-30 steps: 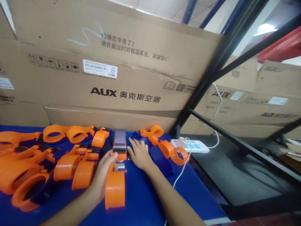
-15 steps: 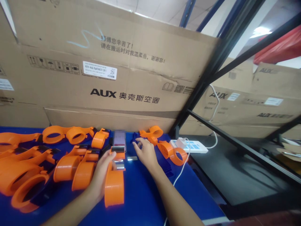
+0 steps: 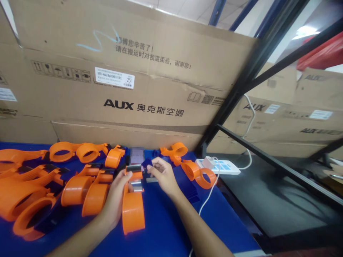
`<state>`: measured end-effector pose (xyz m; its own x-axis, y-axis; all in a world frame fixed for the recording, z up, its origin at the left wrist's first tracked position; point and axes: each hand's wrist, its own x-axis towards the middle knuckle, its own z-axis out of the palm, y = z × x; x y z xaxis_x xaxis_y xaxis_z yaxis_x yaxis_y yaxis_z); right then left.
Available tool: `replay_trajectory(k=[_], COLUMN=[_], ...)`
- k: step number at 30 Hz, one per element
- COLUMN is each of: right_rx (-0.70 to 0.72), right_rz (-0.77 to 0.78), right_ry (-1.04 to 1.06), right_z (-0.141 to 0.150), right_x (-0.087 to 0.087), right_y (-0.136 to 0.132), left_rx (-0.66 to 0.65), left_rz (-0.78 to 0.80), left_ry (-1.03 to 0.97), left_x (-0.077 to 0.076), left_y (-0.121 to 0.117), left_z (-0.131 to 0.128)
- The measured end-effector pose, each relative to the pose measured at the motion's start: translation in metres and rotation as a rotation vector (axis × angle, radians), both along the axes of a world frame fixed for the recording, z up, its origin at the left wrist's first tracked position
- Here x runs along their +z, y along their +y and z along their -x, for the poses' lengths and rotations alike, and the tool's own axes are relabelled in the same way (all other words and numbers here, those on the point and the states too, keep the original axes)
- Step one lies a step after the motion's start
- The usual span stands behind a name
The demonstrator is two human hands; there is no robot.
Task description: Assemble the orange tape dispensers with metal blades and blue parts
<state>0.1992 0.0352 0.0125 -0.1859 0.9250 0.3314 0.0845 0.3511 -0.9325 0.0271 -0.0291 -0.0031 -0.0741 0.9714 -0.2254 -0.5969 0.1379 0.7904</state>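
My left hand point(image 3: 114, 198) is closed around the handle of an orange tape dispenser point(image 3: 133, 213), whose ring hangs down toward me. A dark strip and a shiny metal strip show at its upper end. Just right of that end, my right hand point(image 3: 164, 176) pinches a small dark blue plastic piece point(image 3: 147, 163) between thumb and fingers. A thin metallic strip point(image 3: 152, 180) lies on the blue table point(image 3: 163, 228) below this hand. Several more orange tape dispensers point(image 3: 76, 189) lie to the left, some with dark blue parts fitted.
Behind the table stands a large cardboard box point(image 3: 150, 85). A phone point(image 3: 137, 156) rests near its foot. More orange dispenser parts point(image 3: 179, 149) lie at the back right, beside a white power strip point(image 3: 226, 166) with a cable point(image 3: 207, 201). A black metal frame point(image 3: 235, 100) rises at right.
My right hand has come back from the rear of the table with the small blue piece, close to the dispenser. My left hand still holds the dispenser, its ring shifted slightly right.
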Motion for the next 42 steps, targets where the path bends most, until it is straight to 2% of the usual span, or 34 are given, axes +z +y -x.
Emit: replay_trajectory(k=[4,6,11,15,20,25,33,42], right_rx=[-0.126,-0.141,-0.063,0.029,0.090,0.102,0.095,0.024], right_rz=[-0.218,-0.295,-0.473,-0.583,-0.597,-0.594,-0.692,-0.745], right_ry=[-0.198,-0.263,-0.395,-0.493,-0.619,-0.665,-0.591,-0.550], right_z=[0.002,0.003,0.003,0.000,-0.005,-0.007,-0.003,-0.001], right_x=[0.002,0.002,0.003,0.004,0.012,0.018,0.006,0.003], right_y=[-0.007,-0.010,-0.013,-0.014,-0.017,-0.020,-0.016,-0.019], left_rx=[0.016,0.029,0.003,0.010,-0.022,-0.027,-0.036,-0.028], left_rz=[-0.008,-0.026,-0.030,-0.063,-0.093,-0.120,-0.106,-0.106], left_ry=[0.006,-0.001,-0.021,0.060,0.084,0.109,0.114,0.123], left_x=[-0.003,-0.003,0.001,-0.004,-0.012,-0.007,-0.011,-0.011], left_y=[0.000,0.000,0.001,0.004,0.006,0.004,0.005,0.005], left_z=[-0.002,-0.003,-0.001,0.002,0.003,0.002,0.003,0.004])
